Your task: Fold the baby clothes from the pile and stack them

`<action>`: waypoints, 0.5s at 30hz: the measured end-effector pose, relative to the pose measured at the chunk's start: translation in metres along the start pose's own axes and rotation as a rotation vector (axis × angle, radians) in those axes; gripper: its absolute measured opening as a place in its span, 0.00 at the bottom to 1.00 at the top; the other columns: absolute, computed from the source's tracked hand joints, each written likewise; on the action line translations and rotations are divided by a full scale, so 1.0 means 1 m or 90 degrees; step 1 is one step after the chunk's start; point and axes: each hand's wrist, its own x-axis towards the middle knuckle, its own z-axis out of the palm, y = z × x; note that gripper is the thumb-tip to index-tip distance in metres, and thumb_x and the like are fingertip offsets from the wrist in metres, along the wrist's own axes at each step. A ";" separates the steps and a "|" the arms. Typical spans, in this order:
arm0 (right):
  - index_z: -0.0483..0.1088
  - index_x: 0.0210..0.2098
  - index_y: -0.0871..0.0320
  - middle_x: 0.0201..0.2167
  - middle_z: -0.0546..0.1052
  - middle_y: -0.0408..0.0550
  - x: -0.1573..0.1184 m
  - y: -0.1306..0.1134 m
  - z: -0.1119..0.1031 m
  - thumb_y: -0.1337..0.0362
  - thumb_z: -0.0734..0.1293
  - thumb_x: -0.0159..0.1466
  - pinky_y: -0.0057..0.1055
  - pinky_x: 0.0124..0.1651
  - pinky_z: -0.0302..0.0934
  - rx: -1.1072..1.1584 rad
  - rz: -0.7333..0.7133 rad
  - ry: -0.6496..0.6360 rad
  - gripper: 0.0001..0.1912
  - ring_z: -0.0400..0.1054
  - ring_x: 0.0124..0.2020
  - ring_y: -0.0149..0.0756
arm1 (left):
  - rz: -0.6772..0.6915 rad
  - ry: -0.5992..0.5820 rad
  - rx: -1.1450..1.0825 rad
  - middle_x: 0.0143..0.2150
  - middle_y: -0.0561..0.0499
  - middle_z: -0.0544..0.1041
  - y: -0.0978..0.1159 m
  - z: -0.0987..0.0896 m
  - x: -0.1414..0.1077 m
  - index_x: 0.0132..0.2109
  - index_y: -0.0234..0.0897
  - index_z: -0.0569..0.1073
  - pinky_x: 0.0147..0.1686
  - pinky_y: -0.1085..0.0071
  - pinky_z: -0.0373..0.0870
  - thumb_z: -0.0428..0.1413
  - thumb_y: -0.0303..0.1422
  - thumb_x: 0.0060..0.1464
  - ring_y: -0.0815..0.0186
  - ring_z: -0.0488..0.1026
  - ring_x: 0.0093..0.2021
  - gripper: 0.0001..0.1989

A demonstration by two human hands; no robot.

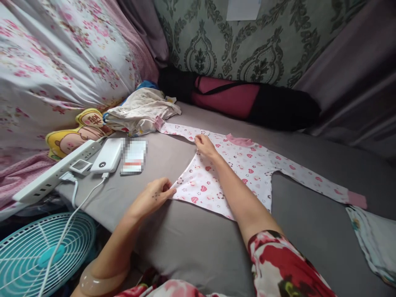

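A small long-sleeved shirt point(204, 187), white with pink hearts and flowers and pink collar and cuffs, lies spread on the grey bed sheet point(188, 243). Its lower left corner is pinched between the thumb and fingers of my left hand point(159, 193). My right hand point(204, 145) grips the same shirt at the left underarm, with its fingers closed on the cloth. Between the two hands the side edge runs taut. Both sleeves stretch outwards, and my right forearm covers part of the shirt's front.
At left are a power strip point(58, 175), a white power bank point(108, 156) with a cable, a blurred card point(134, 156) and a yellow cushion point(72, 138). Crumpled clothes point(142, 108) lie behind. A teal fan point(46, 255), folded cloth point(375, 239) and long black-pink bag point(225, 97) surround the shirt.
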 end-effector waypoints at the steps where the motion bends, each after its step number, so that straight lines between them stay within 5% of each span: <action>1: 0.66 0.53 0.58 0.53 0.71 0.52 -0.003 0.008 -0.008 0.63 0.51 0.72 0.35 0.53 0.63 0.027 -0.009 -0.009 0.18 0.69 0.50 0.37 | -0.004 -0.004 -0.012 0.32 0.51 0.75 0.000 -0.002 0.000 0.34 0.38 0.71 0.31 0.70 0.59 0.51 0.49 0.53 0.63 0.69 0.33 0.18; 4: 0.64 0.57 0.60 0.57 0.69 0.56 -0.018 0.036 -0.022 0.67 0.50 0.70 0.36 0.59 0.58 -0.009 -0.028 0.034 0.21 0.64 0.57 0.38 | -0.028 -0.006 -0.053 0.30 0.51 0.75 0.002 -0.005 -0.002 0.34 0.37 0.73 0.30 0.70 0.60 0.53 0.49 0.50 0.63 0.69 0.32 0.18; 8: 0.55 0.66 0.65 0.69 0.55 0.61 -0.042 0.056 -0.012 0.61 0.50 0.71 0.45 0.68 0.41 -0.174 -0.008 0.023 0.27 0.46 0.70 0.44 | -0.031 0.019 -0.095 0.27 0.52 0.75 0.004 -0.005 -0.004 0.33 0.37 0.73 0.28 0.71 0.61 0.55 0.48 0.47 0.63 0.69 0.30 0.18; 11: 0.45 0.71 0.63 0.73 0.43 0.56 -0.064 0.045 0.003 0.52 0.48 0.72 0.49 0.70 0.29 -0.214 -0.007 -0.056 0.33 0.33 0.73 0.44 | -0.014 0.034 -0.108 0.27 0.52 0.75 -0.002 -0.003 -0.003 0.32 0.37 0.74 0.26 0.72 0.61 0.57 0.48 0.45 0.64 0.70 0.29 0.18; 15: 0.45 0.71 0.57 0.73 0.43 0.50 -0.119 0.013 0.011 0.45 0.49 0.70 0.48 0.71 0.27 -0.156 -0.107 -0.170 0.36 0.29 0.73 0.44 | -0.003 0.041 -0.089 0.26 0.52 0.75 -0.016 -0.002 0.003 0.32 0.37 0.73 0.26 0.72 0.61 0.58 0.48 0.45 0.64 0.69 0.27 0.17</action>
